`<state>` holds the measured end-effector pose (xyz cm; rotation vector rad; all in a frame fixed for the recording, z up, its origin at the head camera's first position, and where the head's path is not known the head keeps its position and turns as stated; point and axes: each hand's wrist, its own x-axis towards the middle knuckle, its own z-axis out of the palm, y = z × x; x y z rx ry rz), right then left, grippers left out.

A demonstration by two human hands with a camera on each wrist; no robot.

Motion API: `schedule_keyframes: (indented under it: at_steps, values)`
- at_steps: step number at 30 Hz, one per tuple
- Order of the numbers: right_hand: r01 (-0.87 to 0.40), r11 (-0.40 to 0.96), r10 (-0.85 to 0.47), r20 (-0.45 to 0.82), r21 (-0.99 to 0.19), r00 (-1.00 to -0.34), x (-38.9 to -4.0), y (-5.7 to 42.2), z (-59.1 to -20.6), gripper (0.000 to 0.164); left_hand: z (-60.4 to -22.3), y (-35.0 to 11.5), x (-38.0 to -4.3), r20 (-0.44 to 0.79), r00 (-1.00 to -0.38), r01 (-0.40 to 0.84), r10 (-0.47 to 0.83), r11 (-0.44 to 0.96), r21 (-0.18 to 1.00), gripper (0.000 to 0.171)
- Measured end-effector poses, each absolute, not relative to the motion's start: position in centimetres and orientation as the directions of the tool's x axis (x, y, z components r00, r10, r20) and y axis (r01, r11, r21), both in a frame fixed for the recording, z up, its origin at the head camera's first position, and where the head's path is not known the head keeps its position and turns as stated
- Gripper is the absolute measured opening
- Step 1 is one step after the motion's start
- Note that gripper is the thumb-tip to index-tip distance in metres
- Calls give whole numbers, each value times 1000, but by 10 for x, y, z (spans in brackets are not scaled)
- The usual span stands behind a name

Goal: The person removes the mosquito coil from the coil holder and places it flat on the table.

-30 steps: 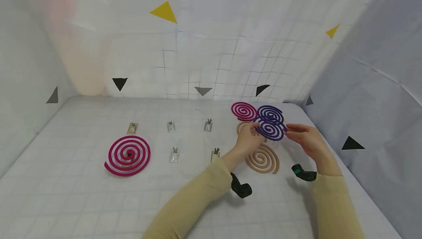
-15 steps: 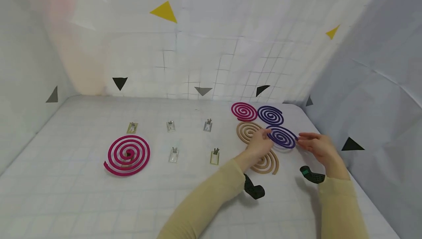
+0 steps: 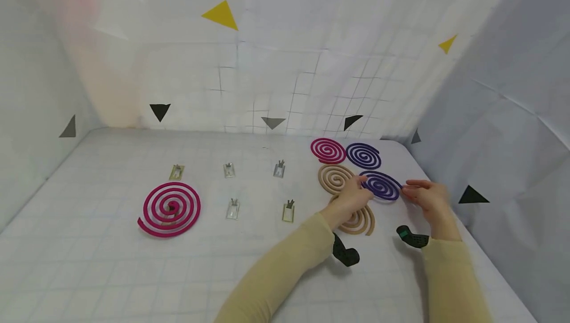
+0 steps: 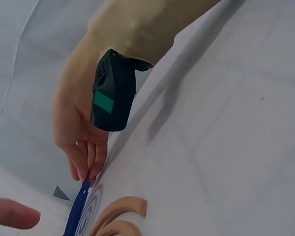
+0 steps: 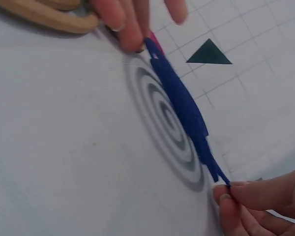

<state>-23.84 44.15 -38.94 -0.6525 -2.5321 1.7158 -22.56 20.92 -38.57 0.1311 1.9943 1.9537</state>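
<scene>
A blue-purple mosquito coil [image 3: 380,185] is held between my two hands, a little above the table, its shadow beneath. My right hand [image 3: 428,202] pinches its right end between thumb and fingertips. At its left edge my left hand [image 3: 349,199] holds it with the fingertips; in the right wrist view, one left finger stands apart from the coil [image 5: 182,103]. Two tan coils lie below and behind the left hand, the farther coil [image 3: 334,178] and the nearer coil [image 3: 362,221], partly hidden by it. Behind lie another purple coil [image 3: 363,156] and a pink coil [image 3: 328,151].
To the left, a larger-looking pink coil [image 3: 170,221] sits over a small metal stand. Several other stands are spread over the white table, among them a gold-coloured stand [image 3: 288,212] and a silver stand [image 3: 279,169]. White sheets wall the table at the back and sides.
The purple coil has moved right and toward me, away from the other purple coil, carried by both hands. Over the last half second it has stayed nearly still.
</scene>
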Motion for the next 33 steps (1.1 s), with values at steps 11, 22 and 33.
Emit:
schedule_keyframes:
  at_steps: [11, 22, 33]
  values:
    - [362, 404, 468, -150, -840, -871, -245, 432, -396, 55, -387, 216, -230, -167, -946, -135, 278, 133, 982, 59]
    - [344, 395, 456, -143, -852, -878, -246, 424, -398, 57, -387, 218, -232, -168, -949, -138, 265, 130, 982, 60]
    - [343, 387, 439, -156, -856, -885, -246, 419, -395, 59, -389, 215, -229, -127, -951, -117, 282, 52, 992, 65]
